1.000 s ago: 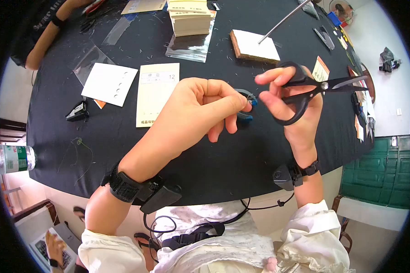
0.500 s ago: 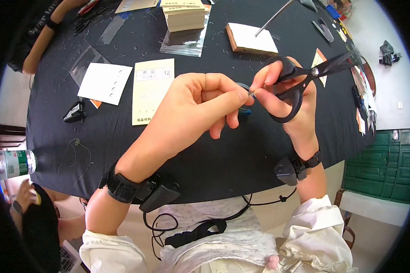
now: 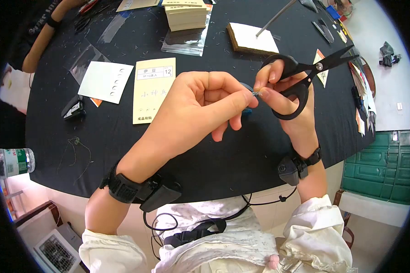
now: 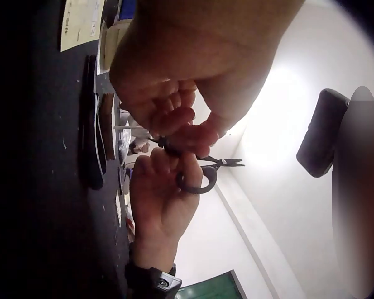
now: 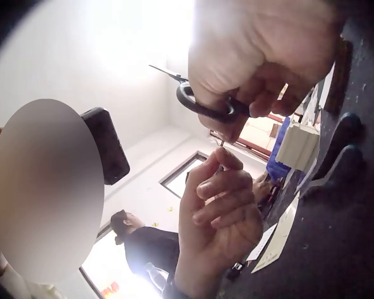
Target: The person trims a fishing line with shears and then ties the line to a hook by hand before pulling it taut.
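Note:
Between the fingertips of my left hand [image 3: 198,107] is a tiny, thin, silvery-grey piece [image 3: 256,93], pinched by thumb and forefinger. My right hand [image 3: 300,120] carries black scissors [image 3: 319,66] on its fingers, blades slightly apart and pointing up to the right. The thumb and forefinger of this hand meet at the other end of the tiny piece, so both hands' fingertips nearly touch. In the right wrist view the scissors [image 5: 186,93] hang from the upper hand, with the left hand [image 5: 221,215] below. Blue-handled pliers [image 3: 247,110] lie on the table, mostly hidden behind the left fingers.
A printed yellow card [image 3: 146,91], a white card [image 3: 105,82] and a black stapler-like item [image 3: 74,109] lie left on the black cloth [image 3: 205,168]. Farther back are a card stack [image 3: 185,19] and a white-topped block [image 3: 248,38] with a metal rod. Another person's arm [image 3: 36,50] is back left.
My right hand has moved left, its fingertips closing in on the left hand's. The scissors have tilted from level to pointing upward right. A passing person at lower left is gone.

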Tool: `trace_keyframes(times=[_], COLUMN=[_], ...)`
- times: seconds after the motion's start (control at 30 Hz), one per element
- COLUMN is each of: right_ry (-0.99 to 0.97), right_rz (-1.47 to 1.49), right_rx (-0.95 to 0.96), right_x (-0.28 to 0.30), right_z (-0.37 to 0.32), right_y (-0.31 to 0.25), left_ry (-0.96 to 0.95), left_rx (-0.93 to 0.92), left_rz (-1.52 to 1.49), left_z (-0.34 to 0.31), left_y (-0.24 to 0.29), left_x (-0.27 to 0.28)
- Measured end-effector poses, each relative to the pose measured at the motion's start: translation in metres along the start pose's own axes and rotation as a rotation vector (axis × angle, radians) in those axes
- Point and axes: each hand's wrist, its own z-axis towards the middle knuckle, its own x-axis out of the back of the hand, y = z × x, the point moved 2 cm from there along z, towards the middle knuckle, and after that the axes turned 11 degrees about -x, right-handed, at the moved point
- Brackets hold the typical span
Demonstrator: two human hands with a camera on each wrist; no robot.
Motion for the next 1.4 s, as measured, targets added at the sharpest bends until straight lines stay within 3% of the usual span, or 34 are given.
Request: trace_keyframes(times=[0.2, 0.3, 0.37, 0.43, 0.5, 0.57, 0.63, 1.4], right_ry=[-0.002, 0.114, 0.143, 0.184, 0.058, 0.134, 0.223, 0.388], right_rz=[-0.078, -0.097, -0.343, -0.354, -0.603, -0.534, -1.172, -1.254], right_rx=[0.008, 0.037, 0.055, -0.027, 0.093, 0.014, 0.25, 0.239], right_x=[-0.005, -0.005, -0.003, -0.007, -0.007, -0.011, -0.012, -0.016], right_z=[0.0, -0.002, -0.006, -0.007, -0.006, -0.004, -0.004, -0.008], right_y=[0.001, -0.001, -0.005, -0.008, -0.011, -0.008, -0.01, -0.014], left_ry=[0.093, 0.167, 0.209, 0.338, 0.382, 0.435, 0.435, 0.374], left_rx=[0.001, -0.044, -0.063, -0.183, -0.202, -0.252, -0.264, -0.263], left_rz=[0.102, 0.1, 0.089, 0.126, 0.131, 0.087, 0.081, 0.064], left_z=[-0.001, 0.0, 0.0, 0.001, 0.002, 0.002, 0.001, 0.001], left_y=[-0.002, -0.002, 0.0, 0.003, 0.004, 0.005, 0.005, 0.005], left_x=[-0.001, 0.005, 0.008, 0.012, 0.014, 0.015, 0.014, 0.009])
